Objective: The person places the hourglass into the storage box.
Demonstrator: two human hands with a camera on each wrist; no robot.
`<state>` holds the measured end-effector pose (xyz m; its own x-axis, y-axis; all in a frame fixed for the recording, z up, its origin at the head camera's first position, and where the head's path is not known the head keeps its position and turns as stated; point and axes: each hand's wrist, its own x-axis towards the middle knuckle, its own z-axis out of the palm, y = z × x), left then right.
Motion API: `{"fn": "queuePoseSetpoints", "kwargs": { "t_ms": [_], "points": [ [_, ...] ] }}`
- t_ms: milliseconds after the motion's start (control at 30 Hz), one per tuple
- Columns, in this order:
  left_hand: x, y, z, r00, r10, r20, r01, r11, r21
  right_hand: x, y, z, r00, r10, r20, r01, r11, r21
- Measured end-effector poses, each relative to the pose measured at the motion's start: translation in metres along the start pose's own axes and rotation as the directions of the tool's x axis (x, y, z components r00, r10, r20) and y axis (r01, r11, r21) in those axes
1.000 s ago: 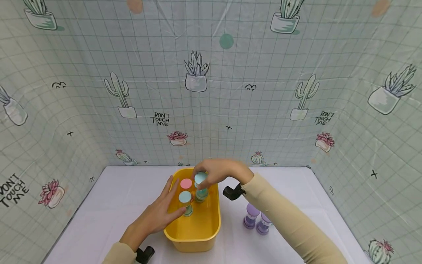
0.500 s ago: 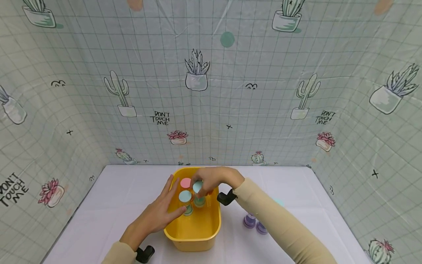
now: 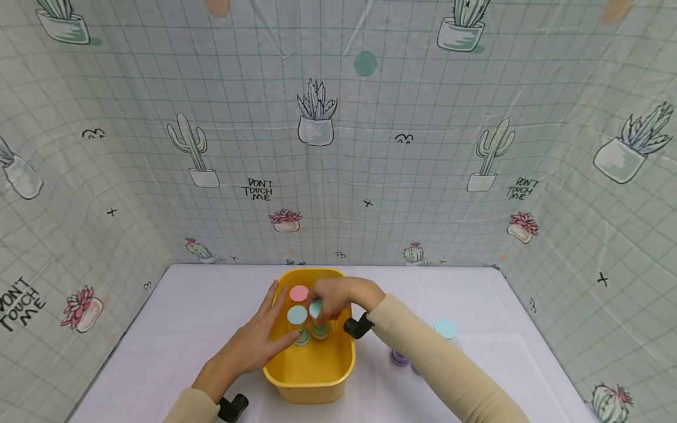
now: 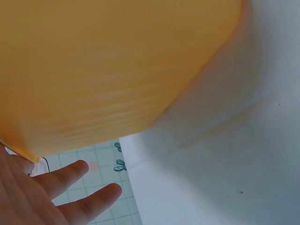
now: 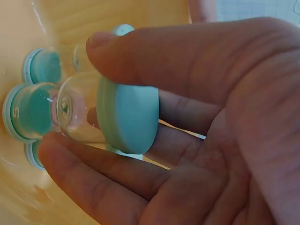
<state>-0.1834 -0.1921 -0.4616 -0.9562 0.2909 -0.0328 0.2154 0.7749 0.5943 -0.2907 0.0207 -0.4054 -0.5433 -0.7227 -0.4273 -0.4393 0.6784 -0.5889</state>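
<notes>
Nearest me is the end wall of the yellow tub, which stands on the white table. To the tub's right, partly hidden behind my right sleeve, are two purple timers; a pale blue disc shows past the sleeve, farther right of the tub. My left hand is at the tub's left rim, released, its fingers spread and its thumb reaching inside — I can't tell whether it touches the blue-capped timer there. Just right of that one, inside the tub, is the teal-capped sand timer; my right hand grasps it between thumb and fingers — whether its base meets the tub's floor I can't tell. Toward the tub's far end is a pink-capped timer. Behind the tub, beyond the table, hangs a cactus-printed cloth.
</notes>
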Motion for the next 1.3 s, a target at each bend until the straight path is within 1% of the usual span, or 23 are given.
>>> {"fn": "queuePoseSetpoints", "kwargs": {
  "t_ms": [400,533,767,933,1033,1133,1233,1300],
  "points": [
    [0.001,0.0,-0.001,1.0,0.017,0.002,-0.017,1.0,0.011,0.002,-0.002,0.008,0.998,0.051,-0.029,-0.054,0.995,-0.085],
    [0.002,-0.001,-0.002,1.0,0.02,0.002,-0.02,1.0,0.008,0.003,-0.002,0.009,0.998,0.048,-0.032,-0.051,0.994,-0.095],
    [0.002,0.0,-0.001,1.0,0.006,0.003,-0.006,1.0,-0.005,0.002,-0.003,0.009,0.998,0.045,-0.039,-0.05,0.992,-0.116],
    [0.001,0.001,-0.001,1.0,0.0,0.002,0.0,1.0,-0.004,-0.002,-0.006,0.003,0.998,0.049,-0.046,-0.054,0.994,-0.097],
    [0.001,0.0,-0.001,1.0,0.001,0.001,-0.001,1.0,0.002,-0.006,-0.006,-0.002,0.998,0.027,-0.051,-0.031,0.996,-0.086],
    [0.001,0.0,-0.001,1.0,0.0,0.003,0.0,1.0,0.002,-0.012,-0.006,-0.008,0.997,-0.035,-0.071,0.027,0.993,-0.114],
    [0.0,0.0,0.0,1.0,-0.002,0.008,0.002,1.0,-0.004,-0.024,-0.003,-0.016,0.988,-0.106,-0.113,0.092,0.988,-0.125],
    [0.0,0.0,0.0,1.0,-0.003,0.013,0.003,1.0,-0.007,-0.034,0.0,-0.022,0.978,-0.137,-0.154,0.12,0.986,-0.117]
  ]
}}
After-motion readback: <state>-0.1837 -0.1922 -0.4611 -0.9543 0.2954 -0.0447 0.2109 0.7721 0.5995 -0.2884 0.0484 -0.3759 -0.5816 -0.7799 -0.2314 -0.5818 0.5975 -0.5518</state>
